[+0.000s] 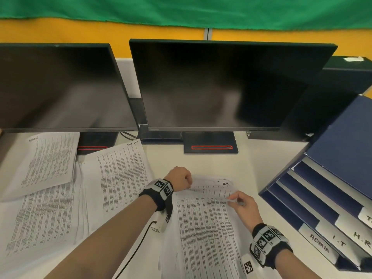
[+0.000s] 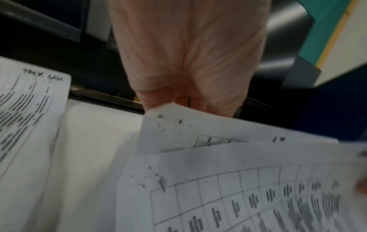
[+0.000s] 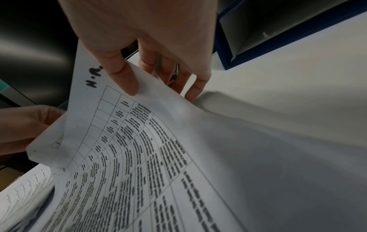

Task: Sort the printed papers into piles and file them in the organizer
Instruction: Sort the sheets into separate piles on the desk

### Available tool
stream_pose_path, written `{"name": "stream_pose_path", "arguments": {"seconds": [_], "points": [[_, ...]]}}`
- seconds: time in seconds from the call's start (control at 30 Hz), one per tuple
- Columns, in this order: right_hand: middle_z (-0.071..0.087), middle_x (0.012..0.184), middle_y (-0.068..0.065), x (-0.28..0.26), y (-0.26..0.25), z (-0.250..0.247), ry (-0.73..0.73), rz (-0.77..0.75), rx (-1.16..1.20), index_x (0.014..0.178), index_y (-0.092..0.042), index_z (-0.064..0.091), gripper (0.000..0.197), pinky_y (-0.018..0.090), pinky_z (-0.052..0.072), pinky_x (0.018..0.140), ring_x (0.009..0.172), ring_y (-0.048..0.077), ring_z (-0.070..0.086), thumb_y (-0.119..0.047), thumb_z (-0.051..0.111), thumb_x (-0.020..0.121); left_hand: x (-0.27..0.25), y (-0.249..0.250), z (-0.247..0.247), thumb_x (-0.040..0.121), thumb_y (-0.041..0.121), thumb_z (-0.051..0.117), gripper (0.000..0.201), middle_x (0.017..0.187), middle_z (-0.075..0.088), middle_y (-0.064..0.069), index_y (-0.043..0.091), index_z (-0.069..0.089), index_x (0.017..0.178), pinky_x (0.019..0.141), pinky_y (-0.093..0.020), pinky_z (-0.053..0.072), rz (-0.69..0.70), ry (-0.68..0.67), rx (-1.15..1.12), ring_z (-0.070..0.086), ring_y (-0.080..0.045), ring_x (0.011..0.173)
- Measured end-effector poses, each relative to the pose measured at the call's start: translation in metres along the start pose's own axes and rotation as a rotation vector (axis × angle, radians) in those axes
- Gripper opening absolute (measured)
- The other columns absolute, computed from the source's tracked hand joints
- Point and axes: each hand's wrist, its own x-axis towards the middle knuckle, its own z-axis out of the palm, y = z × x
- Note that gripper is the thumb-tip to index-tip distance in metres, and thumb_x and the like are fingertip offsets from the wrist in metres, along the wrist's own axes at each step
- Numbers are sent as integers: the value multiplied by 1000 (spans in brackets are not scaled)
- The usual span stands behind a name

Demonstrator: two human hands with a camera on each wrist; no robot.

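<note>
A white desk (image 1: 261, 164) stands before an orange wall with a green cloth along the top of the frame. Two dark monitors fill the middle of the head view: the left monitor (image 1: 56, 85) and the right monitor (image 1: 221, 85).

At the far left lies a loose sheet (image 1: 46, 164), its long axis running from the lower left toward the upper right. It overlaps a wider spread of printed papers (image 1: 44, 216) below it. Just right of these is the "task list" sheet (image 1: 120, 174), its heading pointing toward the monitors.

In the lower middle, the left hand (image 1: 179, 178) is clenched on the far left corner of an H.R. sheet (image 1: 213, 187); the left wrist view shows its fingers behind that corner. The stack of H.R. papers (image 1: 205, 234) lies lengthwise from the bottom edge up toward the monitors, with the handwritten "H.R." at its far end. The right hand (image 1: 244, 206) pinches the far right corner of the top sheet (image 3: 139, 141), thumb on the printed face and fingers beneath, so the sheet curves up off the stack.

At the right edge sits the blue organizer (image 1: 332, 178), tilted, with tabs reading ADMIN, I.T and H.R along its lower right.
</note>
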Motion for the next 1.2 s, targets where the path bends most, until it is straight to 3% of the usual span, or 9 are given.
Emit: {"name": "stream_pose_path", "arguments": {"seconds": [0.1, 0.27, 0.5, 0.7, 0.87, 0.97, 1.03, 1.1, 1.2], "points": [[65, 81, 6, 1, -2, -1, -14, -5, -16, 75, -14, 61, 8, 32, 43, 80, 84, 23, 57, -11, 63, 82, -3, 3, 0, 80, 17, 66, 3, 96, 66, -1, 19, 65, 81, 80, -28, 45, 67, 50, 173, 54, -17, 93], [49, 67, 4, 3, -7, -1, -27, 7, -26, 66, -16, 50, 22, 34, 39, 70, 68, 20, 46, -15, 63, 84, -6, 6, -1, 77, 12, 63, 21, 86, 63, -6, 20, 44, 80, 70, -36, 46, 134, -43, 176, 57, -25, 79], [54, 72, 8, 8, -5, -3, -42, 31, -28, 74, -13, 56, 13, 35, 41, 76, 73, 23, 51, -18, 63, 84, -4, 11, -10, 86, 17, 63, 21, 85, 58, -1, 16, 53, 105, 71, -27, 40, 120, 15, 99, 51, -17, 78], [32, 64, -1, 12, -10, -2, -45, 45, -66, 63, -16, 34, 35, 29, 27, 62, 62, 15, 32, -21, 55, 91, -7, 17, -16, 96, 19, 46, 13, 95, 66, -8, 10, 50, 104, 71, -31, 42, 165, 32, 197, 55, -23, 79], [39, 67, 3, 19, -2, -3, -66, 97, -75, 67, -10, 41, 33, 30, 32, 64, 64, 17, 39, -28, 54, 91, -13, 28, -33, 98, 21, 42, 10, 92, 62, -7, 13, 47, 98, 68, -30, 45, 273, 224, 285, 58, -23, 78], [45, 67, 3, 23, 0, -3, -82, 128, -81, 69, -7, 48, 31, 30, 35, 64, 65, 17, 44, -28, 53, 91, -23, 47, -70, 96, 18, 47, 9, 76, 60, -1, 15, 44, 104, 60, -31, 48, 346, 414, 378, 60, -21, 66], [46, 71, 6, 25, 2, -3, -88, 140, -101, 73, -6, 49, 31, 31, 35, 67, 69, 18, 44, -31, 53, 91, -32, 53, -105, 93, 17, 51, 14, 81, 64, 0, 18, 49, 107, 65, -33, 52, 396, 585, 389, 63, -20, 70], [52, 75, 11, 26, 2, -4, -96, 168, -113, 77, -3, 52, 32, 34, 40, 72, 73, 23, 50, -31, 52, 91, -44, 54, -141, 93, 18, 51, 14, 88, 67, -1, 19, 55, 106, 71, -34, 55, 429, 763, 242, 65, -20, 79], [66, 97, 19, 24, -6, -6, -113, 230, -80, 94, 2, 60, 30, 41, 45, 90, 94, 35, 60, -26, 48, 93, -58, 46, -189, 96, 21, 47, 18, 94, 63, 4, 14, 61, 104, 74, -13, 45, 379, 840, -111, 59, -7, 87]]}}
